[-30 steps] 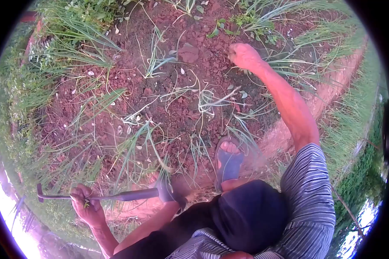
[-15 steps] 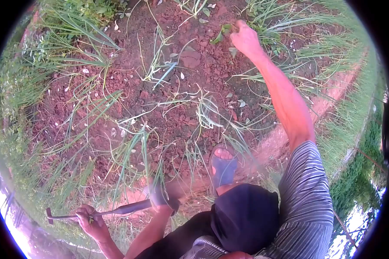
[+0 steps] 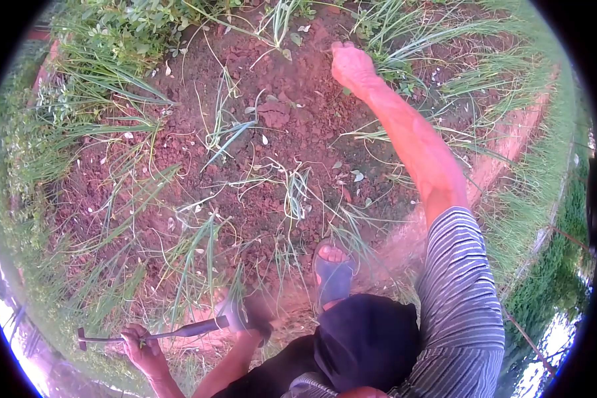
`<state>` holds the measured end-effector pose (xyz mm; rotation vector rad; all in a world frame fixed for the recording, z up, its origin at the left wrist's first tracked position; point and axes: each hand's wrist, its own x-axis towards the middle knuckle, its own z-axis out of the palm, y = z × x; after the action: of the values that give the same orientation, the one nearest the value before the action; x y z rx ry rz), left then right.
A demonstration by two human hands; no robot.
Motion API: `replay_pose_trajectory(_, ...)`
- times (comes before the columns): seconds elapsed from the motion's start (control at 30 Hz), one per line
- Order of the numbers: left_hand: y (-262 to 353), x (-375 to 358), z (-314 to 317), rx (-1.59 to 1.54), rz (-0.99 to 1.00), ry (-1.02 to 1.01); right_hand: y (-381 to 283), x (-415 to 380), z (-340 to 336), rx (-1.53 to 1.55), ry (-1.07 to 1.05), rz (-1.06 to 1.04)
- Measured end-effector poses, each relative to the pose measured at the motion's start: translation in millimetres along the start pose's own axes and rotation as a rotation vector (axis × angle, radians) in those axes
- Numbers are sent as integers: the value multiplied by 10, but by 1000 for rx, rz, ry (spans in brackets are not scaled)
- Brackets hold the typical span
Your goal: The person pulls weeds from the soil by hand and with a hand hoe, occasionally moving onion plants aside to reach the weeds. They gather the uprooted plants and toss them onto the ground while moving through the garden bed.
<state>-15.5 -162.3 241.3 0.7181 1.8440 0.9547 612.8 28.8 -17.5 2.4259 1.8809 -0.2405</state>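
Note:
At the upper right, my right hand point(image 3: 351, 65) is closed low over the reddish soil point(image 3: 312, 126), beside a clump of long green leaves point(image 3: 411, 50). Whatever its fingers hold is hidden. My left hand point(image 3: 142, 348), at the lower left, is wrapped round the thin metal shaft of a tool point(image 3: 192, 329) with a dark handle and a short crosspiece at its left end. A bit of green shows at the left fingers.
Drooping onion-like plants point(image 3: 297, 192) stand between the hands. A sandalled foot point(image 3: 333, 268) is at the lower middle, another partly blurred beside the tool handle. Leafy weeds point(image 3: 129, 33) grow at the upper left. A pinkish dirt strip point(image 3: 511, 142) runs along the right.
My right hand has shifted left and slightly down in view, and the green leaves seen at its fingers no longer show. My left hand still grips the tool. The whole view has shifted slightly.

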Motion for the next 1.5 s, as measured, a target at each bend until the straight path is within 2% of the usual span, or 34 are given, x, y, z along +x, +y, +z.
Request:
replay_pose_trajectory(0.07, 20, -41, 67, -22, -10, 5, 107, 14, -18, -117, -59, -31)
replay_pose_trajectory(0.17, -13, -56, 44, -6, -5, 2, 161, 38, 99, -139, -68, 112)
replay_pose_trajectory(0.27, -55, -77, 5, 91, 79, -59, 263, 116, 197, -296, -2, 59)
replay_pose_trajectory(0.3, -53, -99, 0, 83, 61, -35, 340, 171, 181, -264, -111, -18)
replay_pose_trajectory(0.4, -63, -148, 47, 118, 68, -1, 291, 190, 151, -216, -141, 135)
replay_pose_trajectory(0.5, -123, -171, -22, 184, 102, -15, 304, 186, 80, -251, -167, 57)
replay_pose_trajectory(0.6, -84, -220, 16, 89, 10, -19, 254, 223, -5, -226, -267, -10)
replay_pose_trajectory(0.7, -114, -199, -44, 112, 7, -50, 150, 402, -158, -123, -481, -86)
replay_pose_trajectory(0.77, -82, -203, 3, 65, -20, -72, 1, 209, -317, 390, -644, 17)
replay_pose_trajectory(0.8, -109, -185, 4, 160, 33, -74, -83, 125, -392, 646, -712, 69)
replay_pose_trajectory(0.87, -158, -167, -28, 358, 136, -75, -262, 106, -349, 632, -637, 46)
replay_pose_trajectory(0.9, -149, -168, -27, 285, 87, -82, -282, 96, -343, 626, -520, 37)
replay_pose_trajectory(0.97, -91, -179, 1, 137, -7, -89, -139, 199, -300, 244, -335, 74)
replay_pose_trajectory(1.0, -96, -177, -29, 231, 58, -98, -45, 272, -288, 53, -239, 88)
replay_pose_trajectory(1.07, -156, -164, -71, 410, 186, -117, 229, 320, -211, -78, -35, 44)
replay_pose_trajectory(1.2, -110, -194, 95, 226, 44, -57, 501, 357, -324, -228, -206, 60)
replay_pose_trajectory(1.27, -108, -159, 20, 116, -29, -100, 590, 513, -328, -87, -285, 157)
replay_pose_trajectory(1.33, -101, -164, 36, 137, -13, -91, 700, 528, -448, 452, -177, 405)
replay_pose_trajectory(1.4, -98, -158, 86, 203, 36, -77, 754, 536, -525, 877, -243, 365)
replay_pose_trajectory(1.47, -91, -165, 147, 228, 41, -81, 532, 328, -878, 445, -542, 155)
replay_pose_trajectory(1.5, -84, -161, 180, 242, 46, -86, 589, 315, -712, 135, -543, 10)
